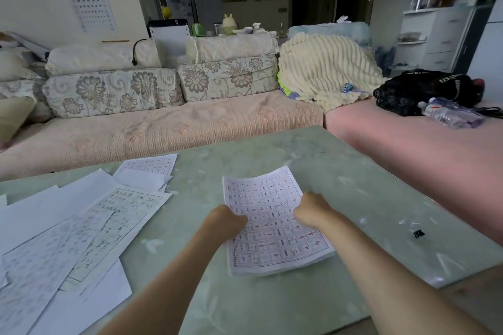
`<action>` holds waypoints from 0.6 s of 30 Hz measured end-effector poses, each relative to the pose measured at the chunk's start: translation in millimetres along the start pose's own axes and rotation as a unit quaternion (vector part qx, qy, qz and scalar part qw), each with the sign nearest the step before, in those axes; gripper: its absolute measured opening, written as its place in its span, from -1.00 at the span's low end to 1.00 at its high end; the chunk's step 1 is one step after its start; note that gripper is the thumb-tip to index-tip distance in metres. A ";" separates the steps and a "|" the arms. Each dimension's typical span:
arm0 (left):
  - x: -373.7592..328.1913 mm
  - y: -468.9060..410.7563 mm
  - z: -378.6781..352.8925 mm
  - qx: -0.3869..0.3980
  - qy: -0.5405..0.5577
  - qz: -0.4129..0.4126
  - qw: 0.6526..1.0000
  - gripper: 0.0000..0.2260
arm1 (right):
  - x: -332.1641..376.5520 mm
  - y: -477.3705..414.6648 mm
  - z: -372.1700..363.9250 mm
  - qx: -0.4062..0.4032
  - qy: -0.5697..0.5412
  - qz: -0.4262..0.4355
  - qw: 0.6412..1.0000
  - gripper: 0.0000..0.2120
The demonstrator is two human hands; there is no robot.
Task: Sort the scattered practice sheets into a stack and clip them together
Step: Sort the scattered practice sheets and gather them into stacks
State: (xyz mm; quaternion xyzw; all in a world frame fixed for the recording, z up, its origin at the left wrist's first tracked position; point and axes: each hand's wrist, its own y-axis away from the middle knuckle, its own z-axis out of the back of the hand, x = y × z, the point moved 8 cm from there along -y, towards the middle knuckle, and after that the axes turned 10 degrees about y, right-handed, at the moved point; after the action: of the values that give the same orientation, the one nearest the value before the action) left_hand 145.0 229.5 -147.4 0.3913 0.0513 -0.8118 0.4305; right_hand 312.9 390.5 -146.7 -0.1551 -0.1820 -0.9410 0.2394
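Left hand [227,219], right hand [311,212] grip stack [275,226] by its side edges, long axis pointing away from person. Loose sheets [81,226] left of stack, nearer left hand; clip [419,234] right of stack, nearer right hand, on counter [353,171].

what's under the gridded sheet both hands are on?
More paper: layered sheet edges show beneath the gridded sheet at its near and right edges, so it tops a small stack on the table. Their print is covered. The left hand and right hand hold the sides.
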 end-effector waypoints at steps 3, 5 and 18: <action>-2.7 -2.6 6.3 -0.059 -0.103 -0.008 0.993 -0.49 | -3.3 -0.3 7.2 -0.058 0.128 0.019 0.990 -0.56; -11.6 -2.5 7.2 -0.095 -0.143 -0.079 0.982 -0.43 | 5.2 1.8 12.6 -0.100 0.150 0.086 0.980 -0.52; -6.9 23.7 23.4 -0.086 -0.125 -0.270 0.951 -0.68 | 78.5 33.8 3.5 -0.066 0.157 0.210 0.963 -0.63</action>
State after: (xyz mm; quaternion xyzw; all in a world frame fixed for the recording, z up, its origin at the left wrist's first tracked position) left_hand 150.9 209.5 -120.5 0.2198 0.1708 -0.9325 0.2300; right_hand 265.0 333.3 -104.7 -0.0554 -0.0433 -0.8921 0.4464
